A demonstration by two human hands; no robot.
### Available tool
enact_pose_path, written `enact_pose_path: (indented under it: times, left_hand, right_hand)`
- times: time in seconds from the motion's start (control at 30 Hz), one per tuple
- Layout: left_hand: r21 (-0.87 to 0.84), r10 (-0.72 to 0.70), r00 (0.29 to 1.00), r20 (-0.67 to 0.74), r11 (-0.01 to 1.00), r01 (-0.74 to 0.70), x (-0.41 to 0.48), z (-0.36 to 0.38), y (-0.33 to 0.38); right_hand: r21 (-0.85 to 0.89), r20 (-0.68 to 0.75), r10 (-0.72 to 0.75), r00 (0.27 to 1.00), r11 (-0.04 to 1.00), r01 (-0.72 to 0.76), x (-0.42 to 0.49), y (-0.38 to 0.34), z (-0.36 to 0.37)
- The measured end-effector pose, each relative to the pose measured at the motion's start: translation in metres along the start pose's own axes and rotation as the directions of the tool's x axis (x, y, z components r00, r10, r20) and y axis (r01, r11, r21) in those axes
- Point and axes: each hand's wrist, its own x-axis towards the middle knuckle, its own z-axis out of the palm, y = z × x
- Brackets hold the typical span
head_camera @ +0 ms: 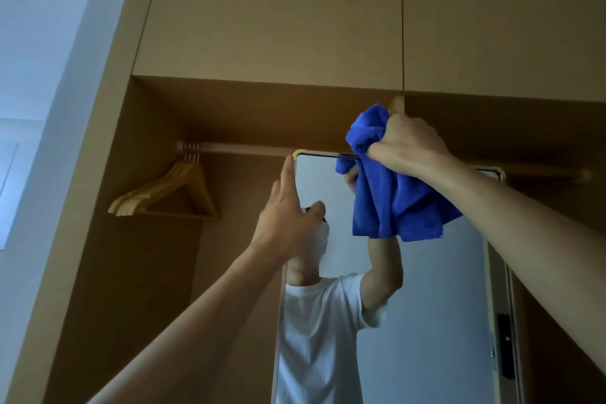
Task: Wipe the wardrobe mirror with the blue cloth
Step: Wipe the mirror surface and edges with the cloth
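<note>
The wardrobe mirror (436,305) stands tall with a gold frame, inside the open wooden wardrobe. My right hand (406,144) grips a bunched blue cloth (390,203) at the mirror's top edge; the cloth hangs down over the upper glass. My left hand (288,210) is raised at the mirror's upper left corner, fingers straight, fingertips against the frame's left edge. The glass reflects a person in a white T-shirt with an arm raised.
A wooden hanging rail (249,148) runs across the wardrobe behind the mirror's top. Several wooden hangers (170,190) hang at its left end. Closed upper cabinet doors (269,10) sit above. A white wall (39,75) lies to the left.
</note>
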Motion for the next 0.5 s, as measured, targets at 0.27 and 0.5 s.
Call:
enact_pose_path:
  times: [0.27, 0.5]
  left_hand:
    - [-0.062, -0.036, 0.999, 0.017, 0.997, 0.037, -0.034, 0.004, -0.015]
    - [-0.072, -0.068, 0.998, -0.007, 0.995, 0.067, -0.047, 0.007, -0.018]
  right_hand:
    - [0.119, 0.023, -0.167, 0.986, 0.979, 0.163, 0.001, -0.058, 0.022]
    - [0.099, 0.008, -0.345, 0.939, 0.934, 0.342, -0.012, -0.08, 0.029]
